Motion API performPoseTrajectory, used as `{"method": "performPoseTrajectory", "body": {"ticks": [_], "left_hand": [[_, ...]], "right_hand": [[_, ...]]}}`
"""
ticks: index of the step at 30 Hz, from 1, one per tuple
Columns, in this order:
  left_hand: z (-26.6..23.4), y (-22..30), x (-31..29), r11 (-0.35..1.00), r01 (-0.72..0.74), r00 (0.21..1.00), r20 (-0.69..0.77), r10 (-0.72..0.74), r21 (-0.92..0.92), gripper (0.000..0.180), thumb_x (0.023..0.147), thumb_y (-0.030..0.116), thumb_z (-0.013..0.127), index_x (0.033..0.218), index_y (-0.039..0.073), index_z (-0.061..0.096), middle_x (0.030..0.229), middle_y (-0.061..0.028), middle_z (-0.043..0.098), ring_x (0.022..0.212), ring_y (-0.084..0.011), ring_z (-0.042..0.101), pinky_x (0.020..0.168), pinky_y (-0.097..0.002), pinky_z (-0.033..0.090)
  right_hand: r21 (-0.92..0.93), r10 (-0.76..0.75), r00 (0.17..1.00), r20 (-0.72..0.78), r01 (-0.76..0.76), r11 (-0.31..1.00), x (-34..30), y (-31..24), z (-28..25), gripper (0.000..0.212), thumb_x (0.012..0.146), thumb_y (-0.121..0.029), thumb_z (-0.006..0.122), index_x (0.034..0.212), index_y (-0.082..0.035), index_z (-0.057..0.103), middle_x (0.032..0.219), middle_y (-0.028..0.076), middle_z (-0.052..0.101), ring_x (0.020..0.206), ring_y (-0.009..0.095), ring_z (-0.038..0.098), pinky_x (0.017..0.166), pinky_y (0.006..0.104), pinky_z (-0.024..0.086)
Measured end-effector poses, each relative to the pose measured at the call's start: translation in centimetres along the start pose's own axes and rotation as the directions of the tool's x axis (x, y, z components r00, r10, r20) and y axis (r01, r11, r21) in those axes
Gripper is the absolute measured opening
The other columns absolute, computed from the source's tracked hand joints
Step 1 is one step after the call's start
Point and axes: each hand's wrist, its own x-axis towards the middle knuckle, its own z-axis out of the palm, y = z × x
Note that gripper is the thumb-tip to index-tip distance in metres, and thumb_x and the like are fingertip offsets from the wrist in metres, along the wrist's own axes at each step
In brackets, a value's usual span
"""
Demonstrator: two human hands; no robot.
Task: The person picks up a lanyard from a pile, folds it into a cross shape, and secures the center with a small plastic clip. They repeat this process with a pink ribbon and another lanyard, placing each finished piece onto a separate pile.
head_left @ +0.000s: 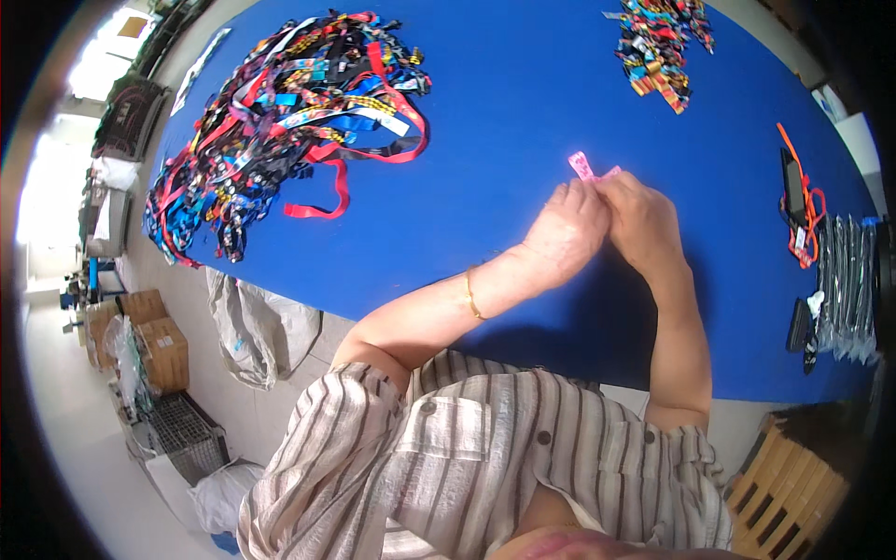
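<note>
Both hands meet over the right middle of the blue table (485,103), closed together on a short pink patterned ribbon strap (581,166). The fingers of my left hand (567,229) pinch it from the left, with one end standing up above them. From the right, my right hand (644,219) pinches it too, and a bit of pink shows above those fingertips. The rest of the strap is hidden in the fingers. At the far left lies a big tangled pile of colourful printed straps (271,121), one red strap (343,187) trailing out of it.
A smaller bundle of straps (653,56) lies at the far right. By the right edge are an orange strap with a black piece (801,205) and clear-wrapped dark items (847,289). Cardboard boxes (159,350) and a whitish sack (252,327) stand on the floor left.
</note>
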Motion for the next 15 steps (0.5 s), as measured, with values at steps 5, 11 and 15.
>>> {"method": "performPoseTrajectory", "body": {"ticks": [5, 11, 15], "left_hand": [[-0.3, -0.3, -0.3, 0.998, -0.015, 0.999, -0.04, 0.018, 0.062, 0.03, 0.077, 0.014, 0.061, 0.102, -0.003, 0.06, 0.114, -0.0252, 0.061, 0.105, -0.034, 0.06, 0.093, -0.0427, 0.05], [-0.8, -1.2, -0.1, 0.996, 0.002, 0.994, 0.105, 0.007, -0.087, 0.031, 0.076, 0.012, 0.061, 0.103, -0.002, 0.059, 0.112, -0.0213, 0.06, 0.105, -0.0317, 0.059, 0.092, -0.0399, 0.048], [0.0, -1.3, -0.4, 0.97, 0.037, 0.999, -0.016, -0.043, -0.239, 0.026, 0.076, 0.007, 0.06, 0.1, -0.001, 0.06, 0.108, -0.0185, 0.06, 0.1, -0.0314, 0.059, 0.088, -0.0397, 0.048]], "right_hand": [[0.04, 0.016, 1.0, 0.022, -0.016, 0.999, 0.1, 0.0, 0.3, 0.011, 0.089, -0.007, 0.057, 0.092, -0.005, 0.067, 0.092, 0.01, 0.067, 0.082, 0.031, 0.067, 0.067, 0.0396, 0.054], [0.234, 0.204, 0.969, 0.14, -0.232, 0.944, -0.3, 2.4, 0.5, 0.016, 0.094, -0.013, 0.06, 0.103, -0.006, 0.071, 0.093, 0.009, 0.069, 0.073, 0.025, 0.066, 0.065, 0.0323, 0.052], [0.792, 0.48, 0.875, 0.067, -0.339, 0.507, -1.1, 6.4, 0.7, 0.023, 0.099, -0.018, 0.06, 0.111, 0.0, 0.069, 0.083, 0.003, 0.066, 0.065, 0.005, 0.056, 0.055, 0.0199, 0.044]]}}
